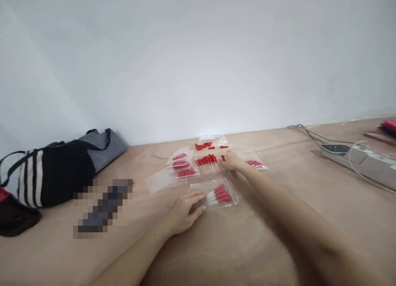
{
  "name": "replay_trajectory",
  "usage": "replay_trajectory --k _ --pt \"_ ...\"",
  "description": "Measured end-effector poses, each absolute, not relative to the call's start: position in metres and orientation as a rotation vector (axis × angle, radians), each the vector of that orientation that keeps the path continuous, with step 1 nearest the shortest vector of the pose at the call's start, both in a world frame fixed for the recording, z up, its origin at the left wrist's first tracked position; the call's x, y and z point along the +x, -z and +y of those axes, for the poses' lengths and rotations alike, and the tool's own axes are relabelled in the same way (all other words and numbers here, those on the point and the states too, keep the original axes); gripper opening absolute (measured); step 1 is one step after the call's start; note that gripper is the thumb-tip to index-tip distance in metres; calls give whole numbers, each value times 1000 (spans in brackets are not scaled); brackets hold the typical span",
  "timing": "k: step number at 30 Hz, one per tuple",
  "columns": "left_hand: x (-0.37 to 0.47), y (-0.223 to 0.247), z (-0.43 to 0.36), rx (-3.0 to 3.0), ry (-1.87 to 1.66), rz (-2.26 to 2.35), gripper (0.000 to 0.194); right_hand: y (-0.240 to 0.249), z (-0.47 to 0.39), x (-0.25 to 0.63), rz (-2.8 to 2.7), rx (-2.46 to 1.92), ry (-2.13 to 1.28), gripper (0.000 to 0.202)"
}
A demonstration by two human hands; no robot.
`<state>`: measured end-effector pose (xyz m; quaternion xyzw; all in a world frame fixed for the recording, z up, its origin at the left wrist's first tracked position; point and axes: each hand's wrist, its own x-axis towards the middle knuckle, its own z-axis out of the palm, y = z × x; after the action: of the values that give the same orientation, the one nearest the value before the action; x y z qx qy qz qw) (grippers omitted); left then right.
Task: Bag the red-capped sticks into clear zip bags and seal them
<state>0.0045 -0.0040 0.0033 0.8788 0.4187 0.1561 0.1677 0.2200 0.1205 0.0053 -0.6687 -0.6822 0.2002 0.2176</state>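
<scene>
My left hand (185,211) is at the left end of a clear zip bag (232,195), fingers and thumb curled on it. Inside the bag lie several droppers with red rubber bulbs (221,193), bulbs pointing right. Beyond the bag my right hand (231,161) is closed, with a red bulb (223,158) showing at its fingertips; the rest of that piece is hard to make out. Left of it, a fanned row of red-bulbed droppers (208,164) lies on the wooden table (262,244), thin white stems toward me.
Filled zip bags (184,166) overlap at the left; another bag of droppers (253,161) lies right. Loose red bulbs (202,146) sit near a clear bag (215,139) by the wall. A black bag (64,170) stands left, a power strip (365,164) with cables right.
</scene>
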Motion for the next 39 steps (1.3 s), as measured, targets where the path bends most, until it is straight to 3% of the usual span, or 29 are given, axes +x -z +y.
replay_trajectory --k 7,13,27,39 --pt "8 -3 -6 2478 -462 1135 33 4 74 279 -1536 -1479 -897 61" --pt "9 -2 -5 2475 -445 1164 35 30 36 283 -1123 -1292 -885 52" --pt "8 2 0 2471 -470 1115 29 43 33 251 -867 -954 -1079 25" --pt "7 5 0 2440 -463 1134 30 26 19 241 -1245 -1094 -1348 34"
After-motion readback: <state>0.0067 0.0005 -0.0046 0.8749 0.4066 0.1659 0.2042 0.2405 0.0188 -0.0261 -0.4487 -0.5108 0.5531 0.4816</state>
